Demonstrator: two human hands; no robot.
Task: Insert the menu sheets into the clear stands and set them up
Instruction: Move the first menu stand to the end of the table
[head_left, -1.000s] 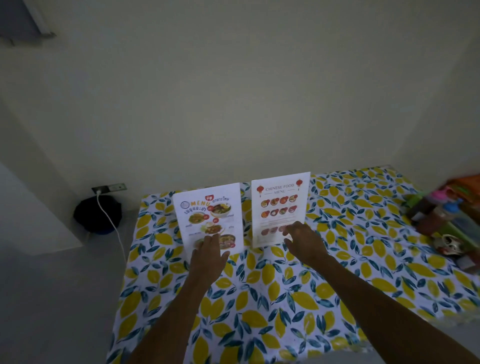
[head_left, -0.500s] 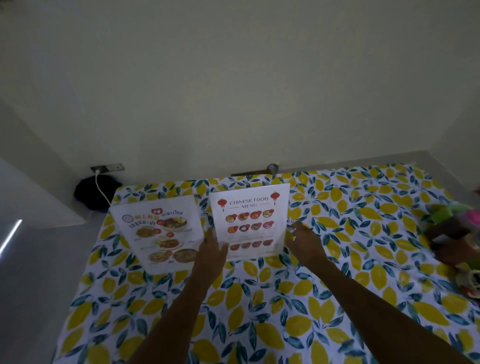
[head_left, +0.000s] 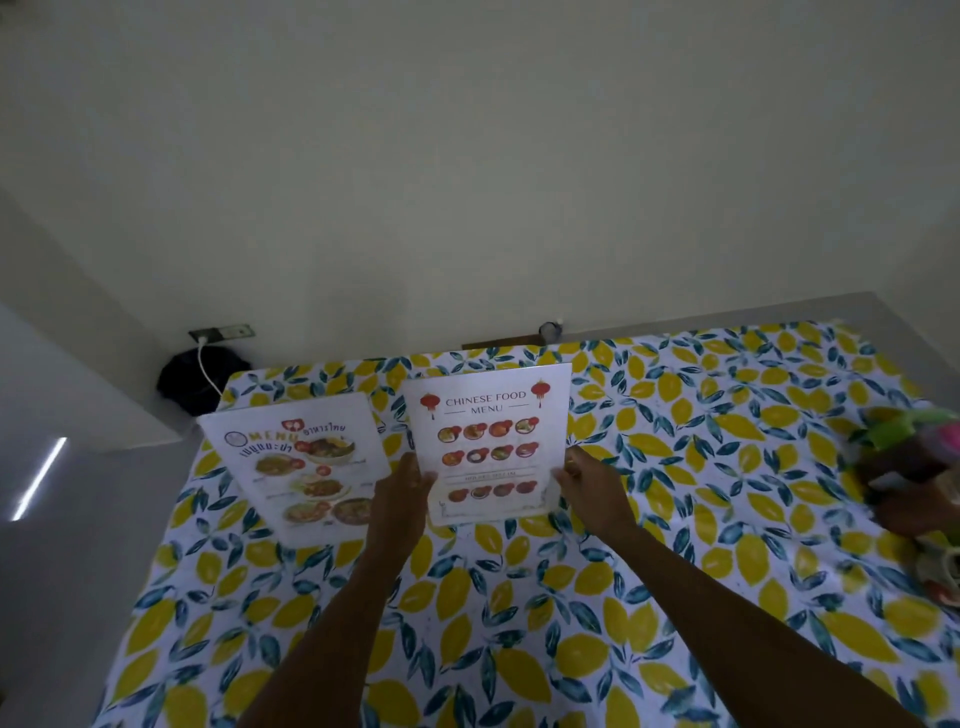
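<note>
Two clear stands with menu sheets stand upright on the lemon-print tablecloth (head_left: 519, 613). The Chinese food menu stand (head_left: 488, 441) is in the middle, facing me. My left hand (head_left: 402, 493) grips its lower left edge and my right hand (head_left: 587, 488) grips its lower right edge, fingers curled around the sides. The Thai menu stand (head_left: 298, 467) stands to the left, angled slightly, untouched, close beside my left hand.
A cluster of colourful bottles and containers (head_left: 914, 467) sits at the table's right edge, blurred. A black bag (head_left: 192, 382) with a white cable lies on the floor under a wall socket (head_left: 221, 332) beyond the table's far left corner. The wall runs behind the table.
My left hand has left the Thai menu stand and moved right to the Chinese menu stand's left edge. Both hands now hold that stand. The camera has swung to the right and down.
</note>
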